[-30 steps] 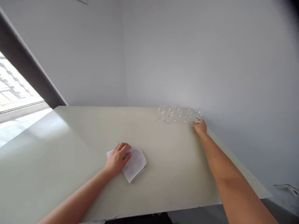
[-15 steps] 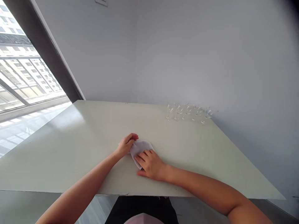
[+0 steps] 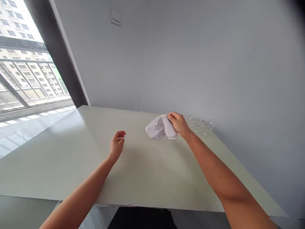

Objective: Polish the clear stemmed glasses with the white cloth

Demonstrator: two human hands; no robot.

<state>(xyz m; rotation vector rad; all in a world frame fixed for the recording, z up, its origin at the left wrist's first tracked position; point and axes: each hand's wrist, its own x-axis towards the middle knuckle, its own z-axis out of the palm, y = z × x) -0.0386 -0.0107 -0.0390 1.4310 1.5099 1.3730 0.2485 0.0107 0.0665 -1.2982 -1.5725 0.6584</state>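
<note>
A pale white cloth [image 3: 156, 128] hangs from my right hand [image 3: 179, 123], pinched at its upper right corner between thumb and fingers. It is held up off the table, folded into two drooping lobes. My left hand [image 3: 117, 144] is over the table to the left of the cloth, apart from it. Its fingers are loosely bent, with a gap to the thumb, and nothing is in them. Several clear stemmed glasses [image 3: 201, 122] stand at the far right of the table, just beyond my right hand, which partly hides them.
The pale, glossy table [image 3: 78, 159] reaches back to the grey wall [image 3: 202, 57], which also bounds its right side. A wall switch [image 3: 115, 16] is at upper left. Beyond the dark frame [image 3: 59, 54] on the left lies a bright window [image 3: 28, 70].
My right hand has lifted the cloth off the table and carried it forward and to the right. My left hand has let go and moved left. The camera view has tilted slightly.
</note>
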